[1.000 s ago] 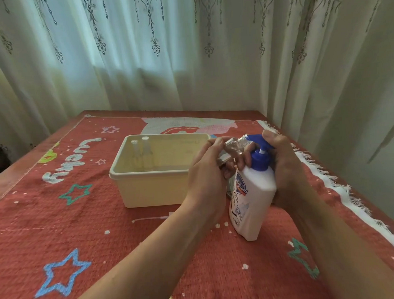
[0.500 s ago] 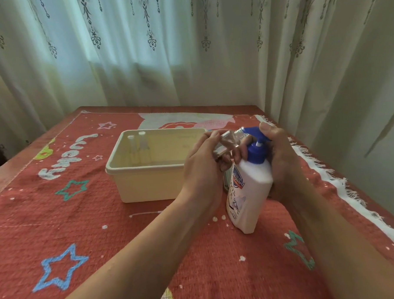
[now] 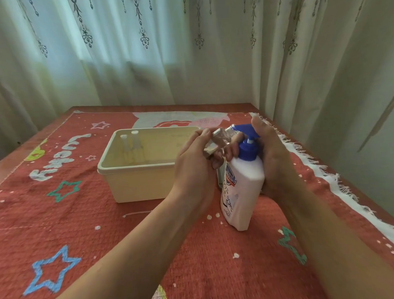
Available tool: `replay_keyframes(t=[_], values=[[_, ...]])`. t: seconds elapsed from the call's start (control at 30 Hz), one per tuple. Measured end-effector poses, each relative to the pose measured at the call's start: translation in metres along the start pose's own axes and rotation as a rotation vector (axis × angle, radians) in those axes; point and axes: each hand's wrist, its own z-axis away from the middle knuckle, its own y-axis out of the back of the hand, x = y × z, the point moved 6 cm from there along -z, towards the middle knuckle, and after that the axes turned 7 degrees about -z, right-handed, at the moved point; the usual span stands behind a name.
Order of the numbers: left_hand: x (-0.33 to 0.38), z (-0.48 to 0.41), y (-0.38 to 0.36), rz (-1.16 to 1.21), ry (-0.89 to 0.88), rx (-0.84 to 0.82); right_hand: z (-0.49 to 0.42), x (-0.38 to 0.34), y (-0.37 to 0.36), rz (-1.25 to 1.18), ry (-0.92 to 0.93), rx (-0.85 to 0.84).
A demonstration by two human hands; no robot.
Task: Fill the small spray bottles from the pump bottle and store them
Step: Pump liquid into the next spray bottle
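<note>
I watch the left hand (image 3: 193,165) pinch a small clear spray bottle (image 3: 222,134) tilted against the spout of the white pump bottle (image 3: 243,188), just right of the cream bin (image 3: 138,181). The right hand (image 3: 273,159) wraps the pump bottle, thumb on the blue pump head (image 3: 247,135). Two small bottles (image 3: 131,147) stand inside the bin. My advice: keep the mouth under the spout and press slowly.

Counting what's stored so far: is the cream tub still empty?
No, two small spray bottles stand upright in the far left corner of the cream tub.
</note>
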Motion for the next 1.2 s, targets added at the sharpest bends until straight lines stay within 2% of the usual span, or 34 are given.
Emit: replay_keyframes(t=[0.53, 0.83, 1.03, 1.2], values=[[-0.001, 0.001, -0.005, 0.066, 0.021, -0.021, -0.001, 0.000, -0.001, -0.048, -0.006, -0.020], [-0.006, 0.001, -0.002, 0.069, 0.039, -0.010, -0.002, -0.001, -0.003, 0.008, -0.016, 0.003], [-0.009, 0.002, -0.002, 0.085, 0.064, -0.008, -0.001, 0.001, -0.002, -0.059, -0.010, -0.012], [-0.006, 0.000, -0.002, 0.092, 0.041, 0.006, -0.002, 0.003, 0.001, 0.037, -0.027, 0.007]])
